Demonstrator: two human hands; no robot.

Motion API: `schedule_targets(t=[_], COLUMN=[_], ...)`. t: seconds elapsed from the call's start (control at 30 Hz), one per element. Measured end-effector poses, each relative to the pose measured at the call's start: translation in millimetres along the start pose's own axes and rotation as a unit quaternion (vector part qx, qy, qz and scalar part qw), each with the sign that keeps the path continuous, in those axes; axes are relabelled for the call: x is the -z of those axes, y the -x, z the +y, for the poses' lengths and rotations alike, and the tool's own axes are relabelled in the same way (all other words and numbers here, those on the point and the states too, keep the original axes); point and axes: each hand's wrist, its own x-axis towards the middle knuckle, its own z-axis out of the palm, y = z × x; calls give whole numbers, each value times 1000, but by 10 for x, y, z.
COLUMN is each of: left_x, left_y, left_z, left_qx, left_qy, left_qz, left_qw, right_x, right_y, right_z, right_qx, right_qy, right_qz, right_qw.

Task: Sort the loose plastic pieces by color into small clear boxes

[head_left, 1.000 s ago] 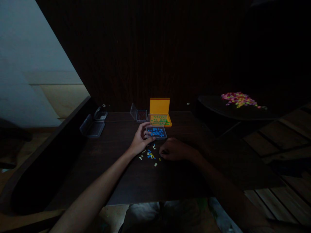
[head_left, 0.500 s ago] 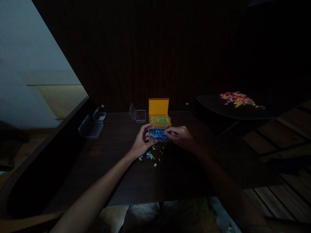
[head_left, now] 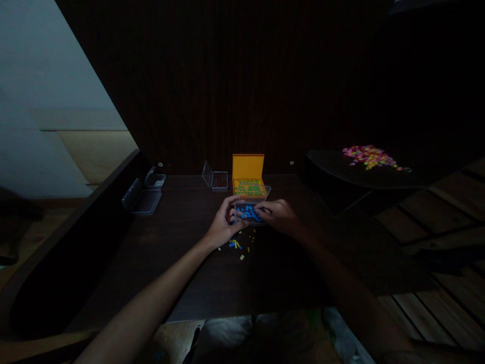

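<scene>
We grip clear plastic box (head_left: 257, 224) in left hand (head_left: 223, 222), just in front of yellow case (head_left: 248, 166). Right hand (head_left: 282, 215) bunched over small blue blocks (head_left: 250, 214) inside; whether pinching one, we cannot tell.

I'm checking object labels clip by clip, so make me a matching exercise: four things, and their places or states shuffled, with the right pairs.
1. left hand
2. yellow box
3. multicoloured pile
4. right hand

A. on the rounded side shelf
B. over the blue pieces, near the right end of their box
C. gripping a clear box
D. lid raised, green pieces inside

Pairs: 1-C, 2-D, 3-A, 4-B
</scene>
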Motion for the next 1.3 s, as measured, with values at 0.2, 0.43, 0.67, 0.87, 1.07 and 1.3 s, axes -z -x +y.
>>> schedule_targets(t=[0.2,0.43,0.67,0.87,1.07,1.3], left_x=[9,46,46,45,54,54], left_y=[0,-17,-22,-31,-34,-32], left_z=[0,-10,-2,6,-6,2], left_qx=[-1,-13,-9,-8,-11,-10], left_qy=[4,2,7,12,9,8], left_qz=[2,6,7,8,8,14], left_qw=[1000,1000,1000,1000,1000,1000], right_x=[3,60,57,50,58,65], right_y=[-2,1,-2,-1,5,8], right_z=[15,20,-3,-27,-29,-21], right_qx=[17,-5,-3,2,0,11], right_qy=[4,-15,-1,0,-19,-26], right_qz=[-7,7,-10,-24,-16,32], right_qw=[1000,1000,1000,1000,1000,999])
